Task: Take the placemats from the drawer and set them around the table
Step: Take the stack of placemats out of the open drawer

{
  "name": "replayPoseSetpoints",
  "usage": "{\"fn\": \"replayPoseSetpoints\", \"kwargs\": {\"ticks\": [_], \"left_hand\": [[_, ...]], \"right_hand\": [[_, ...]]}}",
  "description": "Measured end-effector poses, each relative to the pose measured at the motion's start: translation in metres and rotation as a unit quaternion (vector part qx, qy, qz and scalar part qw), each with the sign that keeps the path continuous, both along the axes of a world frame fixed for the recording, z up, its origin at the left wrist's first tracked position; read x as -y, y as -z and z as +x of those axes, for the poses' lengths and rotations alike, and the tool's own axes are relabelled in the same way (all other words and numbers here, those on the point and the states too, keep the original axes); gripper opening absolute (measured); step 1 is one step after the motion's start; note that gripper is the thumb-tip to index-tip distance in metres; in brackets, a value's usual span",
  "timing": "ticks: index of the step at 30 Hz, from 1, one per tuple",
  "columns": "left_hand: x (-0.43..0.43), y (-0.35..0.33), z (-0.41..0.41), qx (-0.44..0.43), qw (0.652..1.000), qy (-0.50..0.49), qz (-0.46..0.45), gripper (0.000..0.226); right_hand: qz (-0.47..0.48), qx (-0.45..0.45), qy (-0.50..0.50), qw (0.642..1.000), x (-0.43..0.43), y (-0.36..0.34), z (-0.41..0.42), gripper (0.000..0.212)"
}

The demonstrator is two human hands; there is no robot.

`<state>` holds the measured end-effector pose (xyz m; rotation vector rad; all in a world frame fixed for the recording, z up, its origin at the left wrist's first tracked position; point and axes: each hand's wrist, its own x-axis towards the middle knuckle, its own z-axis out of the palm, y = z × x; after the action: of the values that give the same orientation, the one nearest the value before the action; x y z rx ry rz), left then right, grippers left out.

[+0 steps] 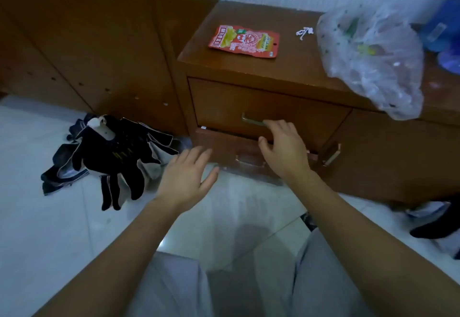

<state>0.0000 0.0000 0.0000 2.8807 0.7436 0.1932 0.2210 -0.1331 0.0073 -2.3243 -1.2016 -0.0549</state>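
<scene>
Brass bar handle [252,120] on upper brown wooden drawer [224,102]: right hand [281,150] at its right end, fingertips touching, fingers loosely bent, thumb apart, not clasped. Handle long axis horizontal; likely pull is toward person. Left hand [186,177] released, fingers spread, below-left of handle, farther off. Placemats unseen, presumably behind handle, inside drawer.

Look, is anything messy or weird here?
Yes. Dark clothes lie crumpled on the floor beside the cabinet. The lower drawer sticks out a little, while the upper drawer sits flush. A plastic bag hangs over the cabinet's front edge.
</scene>
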Motion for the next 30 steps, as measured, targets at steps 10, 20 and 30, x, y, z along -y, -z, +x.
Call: {"fn": "replayPoseSetpoints", "kwargs": {"ticks": [10, 20, 30], "left_hand": [[0.007, 0.020, 0.000, 0.030, 0.999, -0.003, -0.012, 0.057], [0.009, 0.021, -0.001, 0.029, 0.999, 0.009, -0.040, 0.056], [0.006, 0.000, -0.036, 0.015, 1.000, -0.009, -0.021, 0.052]], "right_hand": [[-0.013, 0.050, 0.035, 0.998, -0.020, 0.005, 0.013, 0.033], [-0.010, 0.048, 0.047, 0.998, -0.010, 0.008, -0.014, 0.028], [-0.032, 0.007, 0.051, 0.998, 0.025, 0.001, -0.071, 0.029]]}}
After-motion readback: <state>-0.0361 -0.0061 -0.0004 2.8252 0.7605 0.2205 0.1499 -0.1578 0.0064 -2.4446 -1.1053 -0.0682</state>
